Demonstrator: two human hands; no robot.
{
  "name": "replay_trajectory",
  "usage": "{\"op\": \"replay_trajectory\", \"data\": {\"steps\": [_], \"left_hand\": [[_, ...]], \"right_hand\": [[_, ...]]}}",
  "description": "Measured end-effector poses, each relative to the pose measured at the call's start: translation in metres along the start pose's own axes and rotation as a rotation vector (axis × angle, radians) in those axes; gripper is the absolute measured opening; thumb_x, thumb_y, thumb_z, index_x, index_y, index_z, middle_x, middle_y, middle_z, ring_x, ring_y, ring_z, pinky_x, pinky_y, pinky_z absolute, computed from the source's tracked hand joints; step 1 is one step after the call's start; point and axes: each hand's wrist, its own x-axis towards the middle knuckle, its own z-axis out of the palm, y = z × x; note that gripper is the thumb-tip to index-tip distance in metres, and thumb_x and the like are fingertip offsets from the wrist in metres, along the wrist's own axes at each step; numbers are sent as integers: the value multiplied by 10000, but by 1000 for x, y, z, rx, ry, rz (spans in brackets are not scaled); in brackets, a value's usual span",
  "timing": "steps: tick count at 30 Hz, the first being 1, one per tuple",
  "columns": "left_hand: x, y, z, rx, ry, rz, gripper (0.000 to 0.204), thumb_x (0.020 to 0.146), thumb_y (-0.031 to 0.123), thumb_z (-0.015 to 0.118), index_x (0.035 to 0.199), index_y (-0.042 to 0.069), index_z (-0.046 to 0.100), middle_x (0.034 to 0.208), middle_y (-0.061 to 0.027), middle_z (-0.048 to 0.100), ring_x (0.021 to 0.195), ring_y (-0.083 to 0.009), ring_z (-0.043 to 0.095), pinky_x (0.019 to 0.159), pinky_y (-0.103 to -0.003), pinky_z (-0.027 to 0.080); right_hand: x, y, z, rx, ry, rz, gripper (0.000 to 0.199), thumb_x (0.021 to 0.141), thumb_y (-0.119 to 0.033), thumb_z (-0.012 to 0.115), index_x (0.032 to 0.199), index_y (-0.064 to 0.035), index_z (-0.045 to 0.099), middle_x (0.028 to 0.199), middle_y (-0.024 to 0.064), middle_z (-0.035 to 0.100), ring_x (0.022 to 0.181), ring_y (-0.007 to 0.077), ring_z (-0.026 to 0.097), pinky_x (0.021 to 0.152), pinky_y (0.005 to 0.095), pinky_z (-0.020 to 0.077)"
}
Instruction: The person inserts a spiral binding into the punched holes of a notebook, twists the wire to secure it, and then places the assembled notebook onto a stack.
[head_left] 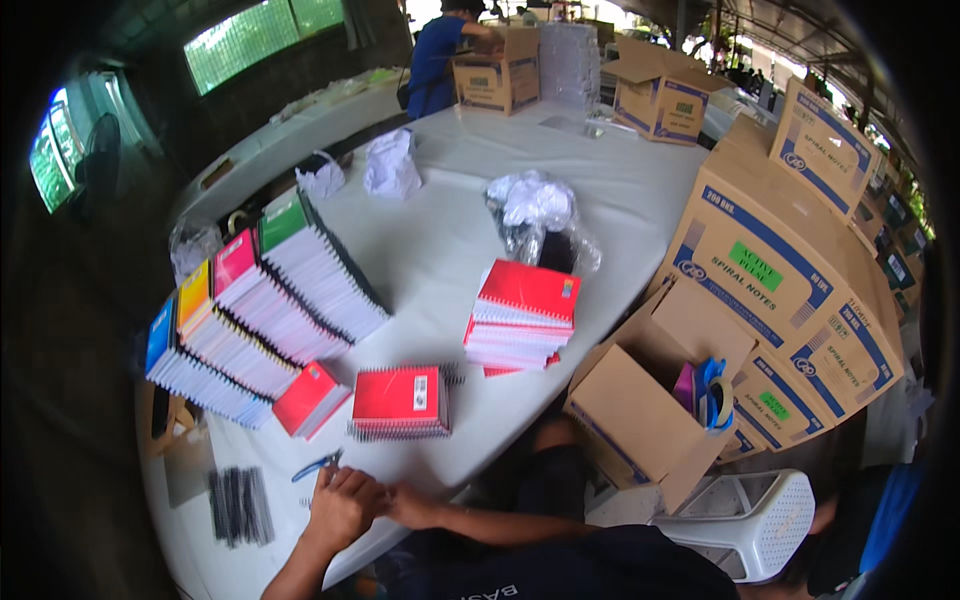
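Note:
Both hands meet low over the table's near edge. My left hand is closed, knuckles up; anything in its fingers is hidden. My right hand sits against it, fingers curled and mostly covered. Just beyond the left hand lies a pair of blue-handled pliers, close to the fingers. Past them stands a stack of red spiral notebooks. Beside it, a smaller red-covered stack leans against the long rows. To the left on the table rests a bundle of black binding spirals.
Rows of notebooks with blue, yellow, pink and green covers fill the left side. A taller red stack stands near crumpled plastic. At right are an open carton, piled cartons and a white stool. A person works at the far end.

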Motion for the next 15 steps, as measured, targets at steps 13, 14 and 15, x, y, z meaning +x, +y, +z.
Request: {"op": "replay_trajectory", "data": {"steps": [13,14,15], "left_hand": [[-25,-12,-30,-200,-147,-480,260,666,282,741,827,96,655,693,-82,628,645,-268,617,660,-367,458],[-31,-16,-34,-268,-153,-470,249,678,280,732,824,94,653,689,-85,629,631,-273,616,637,-372,462],[-34,-20,-36,-336,-158,-457,239,689,279,723,820,92,652,684,-89,631,618,-278,615,613,-377,466]], "right_hand": [[5,11,-6,79,-29,-105,323,857,-188,586,1118,-28,485,1053,76,546,1000,138,502,883,288,394],[2,6,-7,51,-52,-58,334,866,-189,576,1136,-29,461,1062,69,525,1013,138,488,894,283,384],[-2,1,-8,128,-46,-35,328,870,-187,571,1135,-32,455,1034,60,519,1000,130,487,892,281,382]]}}
